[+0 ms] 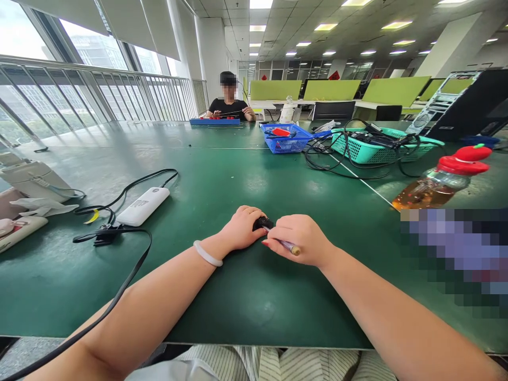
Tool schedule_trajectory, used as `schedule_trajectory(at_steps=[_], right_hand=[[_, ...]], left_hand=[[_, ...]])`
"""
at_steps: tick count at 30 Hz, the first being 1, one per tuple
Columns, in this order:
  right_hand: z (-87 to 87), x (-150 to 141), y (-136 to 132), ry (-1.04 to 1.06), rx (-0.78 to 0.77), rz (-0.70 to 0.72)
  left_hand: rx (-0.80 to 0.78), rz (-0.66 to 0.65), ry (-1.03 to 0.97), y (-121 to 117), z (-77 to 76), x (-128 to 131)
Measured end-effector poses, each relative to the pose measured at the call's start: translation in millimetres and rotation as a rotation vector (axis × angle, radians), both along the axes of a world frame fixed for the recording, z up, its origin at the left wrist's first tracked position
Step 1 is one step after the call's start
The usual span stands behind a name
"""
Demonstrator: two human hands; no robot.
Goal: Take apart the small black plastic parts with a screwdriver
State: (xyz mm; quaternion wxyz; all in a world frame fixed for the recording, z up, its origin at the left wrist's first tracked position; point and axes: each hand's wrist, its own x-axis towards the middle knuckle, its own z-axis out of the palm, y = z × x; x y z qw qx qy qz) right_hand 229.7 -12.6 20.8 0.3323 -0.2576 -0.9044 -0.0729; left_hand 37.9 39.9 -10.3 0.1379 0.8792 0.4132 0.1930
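My left hand [241, 227], below a white bracelet at the wrist, is closed around a small black object [263, 223] at the table's middle. Most of that object is hidden by the fingers, so its kind is unclear. In my right hand [304, 238] is a slim, pen-like tool [290, 246] with a pale shaft and a gold-coloured end pointing back toward me. Its other end reaches to the black object, but the fingers cover whether the two touch. Both hands are close together, low over the green tabletop [262, 307].
To the left lie a white power bank [143, 206] and a black cable [138, 264] crossing over my left arm. A bottle of amber drink [432, 185] lies tilted at right. Behind are a blue basket [286, 143] and a green basket [365, 152] with cables. Another person [229, 106] sits opposite.
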Motion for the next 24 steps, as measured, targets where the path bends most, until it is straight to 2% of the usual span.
schedule_trajectory(at_steps=[5, 10, 18, 24], right_hand=[[-6.7, -11.7, -3.5, -0.166, 0.11, 0.039], [-19.7, -20.0, -2.6, -0.254, 0.092, 0.061], [-10.5, -10.6, -0.4, -0.082, -0.145, 0.047], [-4.2, -0.2, 2.8, -0.026, -0.2, -0.012]], left_hand=[[0.009, 0.003, -0.012, -0.3, 0.4, 0.6], [-0.007, 0.014, -0.017, -1.8, 3.2, 0.5], [-0.018, 0.011, -0.003, -3.0, 3.6, -0.1], [-0.016, 0.019, 0.01, -2.6, 2.9, -0.2]])
